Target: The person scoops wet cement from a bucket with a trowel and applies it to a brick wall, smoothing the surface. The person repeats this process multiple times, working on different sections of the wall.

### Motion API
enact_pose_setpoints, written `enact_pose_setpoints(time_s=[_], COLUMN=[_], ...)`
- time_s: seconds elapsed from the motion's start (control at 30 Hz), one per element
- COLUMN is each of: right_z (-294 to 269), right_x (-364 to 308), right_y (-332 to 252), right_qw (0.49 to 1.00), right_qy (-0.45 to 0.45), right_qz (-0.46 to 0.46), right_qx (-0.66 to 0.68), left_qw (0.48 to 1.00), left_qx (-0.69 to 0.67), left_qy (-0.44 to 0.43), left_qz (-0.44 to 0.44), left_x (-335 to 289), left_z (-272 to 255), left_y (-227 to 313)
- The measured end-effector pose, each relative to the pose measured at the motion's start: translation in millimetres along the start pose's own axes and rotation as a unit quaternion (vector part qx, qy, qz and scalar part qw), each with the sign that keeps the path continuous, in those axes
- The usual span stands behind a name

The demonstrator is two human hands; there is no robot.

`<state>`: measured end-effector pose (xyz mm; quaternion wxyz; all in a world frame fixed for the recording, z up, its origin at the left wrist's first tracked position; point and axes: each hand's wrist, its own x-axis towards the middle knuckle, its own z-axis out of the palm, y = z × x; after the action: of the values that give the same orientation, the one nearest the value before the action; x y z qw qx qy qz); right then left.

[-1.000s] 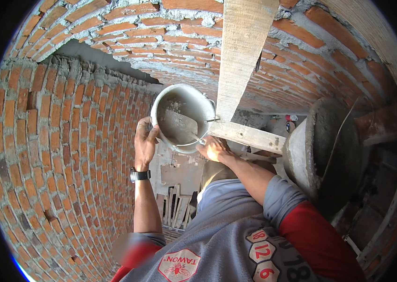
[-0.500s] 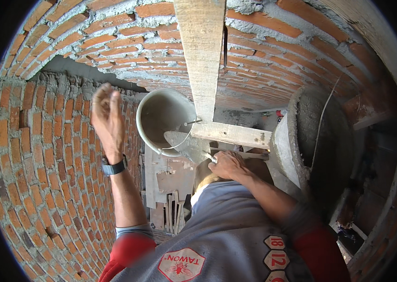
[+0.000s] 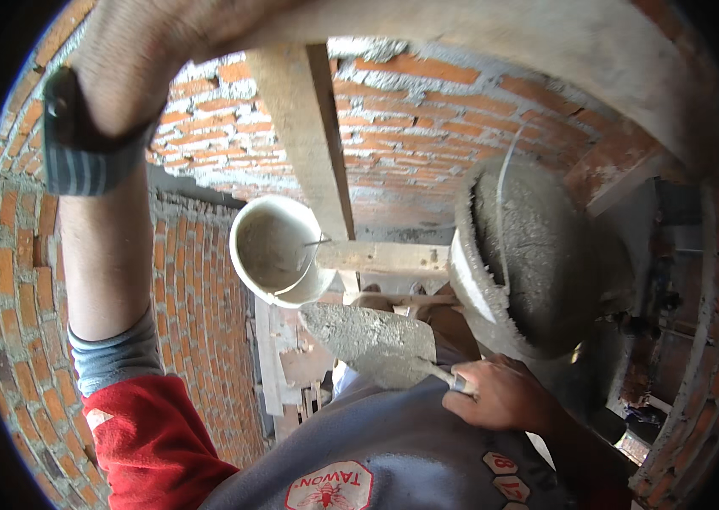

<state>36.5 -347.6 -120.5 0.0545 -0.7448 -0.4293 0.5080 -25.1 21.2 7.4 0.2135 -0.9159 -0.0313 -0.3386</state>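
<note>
My right hand (image 3: 504, 393) is closed round the handle of a trowel (image 3: 368, 340), held in front of my body. Wet grey mortar coats its wide blade, which points left. My left hand (image 3: 151, 51) is raised close by at the upper left, a watch band at its wrist. It reaches to the top edge beside a wooden board (image 3: 529, 38), and its fingers are cut off or hidden, so whether it grips the board is unclear. Beyond the blade stands a pale bucket (image 3: 242, 263) with mortar smeared inside. At the right is a larger mortar-caked bucket (image 3: 470, 272) holding grey mortar.
Brick walls (image 3: 206, 331) with rough mortar joints stand at the left and ahead. An upright plank (image 3: 304, 136) meets a crosswise timber (image 3: 385, 255) between the buckets. Wood scraps (image 3: 304, 370) lie below at the left.
My left hand has risen from beside the wall to the top edge, much closer. The trowel has come up from the pale bucket's rim toward my body. The view has shifted.
</note>
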Motion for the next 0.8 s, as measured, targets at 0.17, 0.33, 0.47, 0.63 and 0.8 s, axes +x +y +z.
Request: enact_pose_setpoints(time_s=[0.17, 0.33, 0.47, 0.63, 0.8], right_z=[-42.1, -32.0, -25.4, -88.2, -170.3], right_x=[-75.0, -127.7, -145.5, -160.0, -150.4], right_y=[3.8, 26.8, 43.3, 64.6, 105.0], right_qw=[0.968, 0.702, 0.501, 0.350, 0.149], right_qy=[0.000, 0.078, 0.245, 0.530, 0.824], right_qz=[-0.060, -0.236, -0.379, -0.493, -0.344], right_qx=[0.243, 0.668, 0.738, 0.594, 0.425], left_qw=[0.998, 0.982, 0.985, 0.985, 0.984], left_qx=[0.016, -0.111, -0.102, -0.111, -0.088], left_qy=[-0.024, -0.102, -0.095, -0.089, -0.098], left_qz=[0.061, -0.114, -0.105, -0.101, -0.119], left_x=[29.2, 39.1, 39.6, 41.7, 41.7], left_z=[-14.3, -22.0, -24.7, -27.6, -28.5], left_y=[1.4, 21.4, 23.5, 24.7, 23.1])
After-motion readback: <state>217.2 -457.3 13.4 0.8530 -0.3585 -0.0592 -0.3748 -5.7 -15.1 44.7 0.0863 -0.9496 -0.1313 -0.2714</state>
